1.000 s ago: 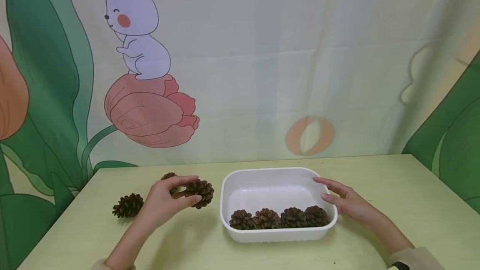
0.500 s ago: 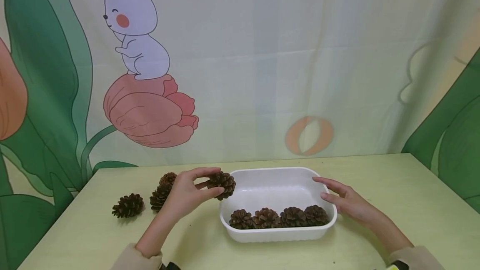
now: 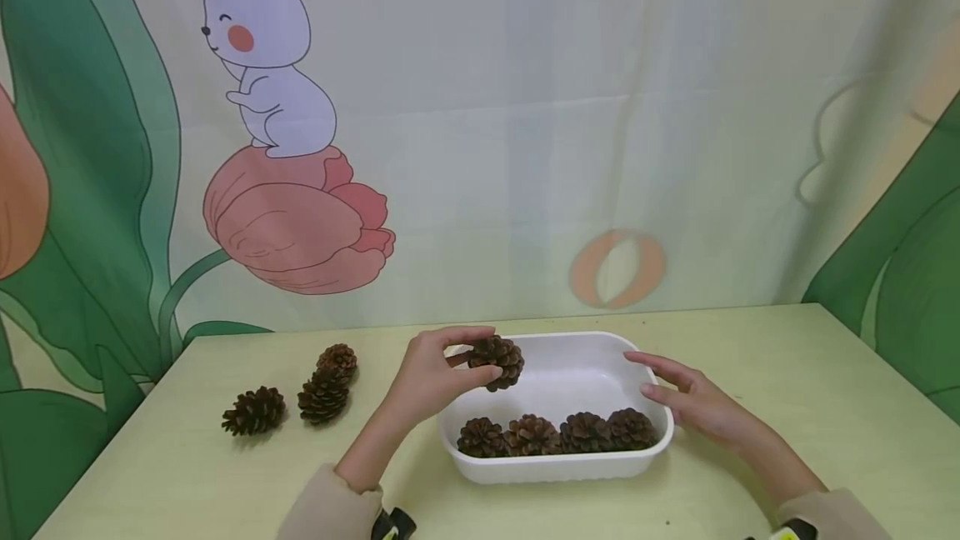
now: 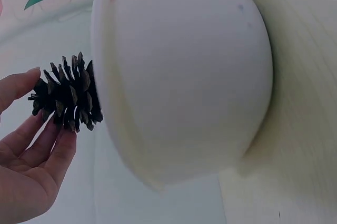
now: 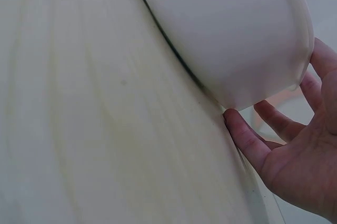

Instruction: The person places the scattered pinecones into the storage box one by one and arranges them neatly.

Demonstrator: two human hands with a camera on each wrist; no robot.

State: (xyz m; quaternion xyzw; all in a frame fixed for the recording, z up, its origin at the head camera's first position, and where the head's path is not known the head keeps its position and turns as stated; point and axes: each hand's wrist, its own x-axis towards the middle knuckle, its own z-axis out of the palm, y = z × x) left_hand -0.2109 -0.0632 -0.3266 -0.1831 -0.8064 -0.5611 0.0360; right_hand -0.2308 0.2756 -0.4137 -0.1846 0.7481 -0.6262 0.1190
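Observation:
My left hand (image 3: pixel 429 375) pinches a brown pine cone (image 3: pixel 498 363) between thumb and fingertips, above the left part of a white plastic tub (image 3: pixel 555 470). In the left wrist view, this pine cone (image 4: pixel 68 95) appears just past the tub's rim, with the hand's fingers (image 4: pixel 60 153) beneath it. Several pine cones (image 3: pixel 534 437) lie in a row along the near inner side of the tub. On the tub's right end, my right hand (image 3: pixel 693 397) holds the rim; in the right wrist view its fingers (image 5: pixel 245 137) touch the outer wall near the base.
Three more pine cones stand on the pale yellow table (image 3: pixel 787 407), left of the tub: one alone (image 3: pixel 255 412) and two touching each other (image 3: pixel 324 397). Behind the table hangs a curtain (image 3: pixel 480 148) printed with a rabbit and flowers.
My left hand has carried the pine cone rightward, from beside the tub to over its left part. The two touching pine cones have come into full view. My right hand has stayed put.

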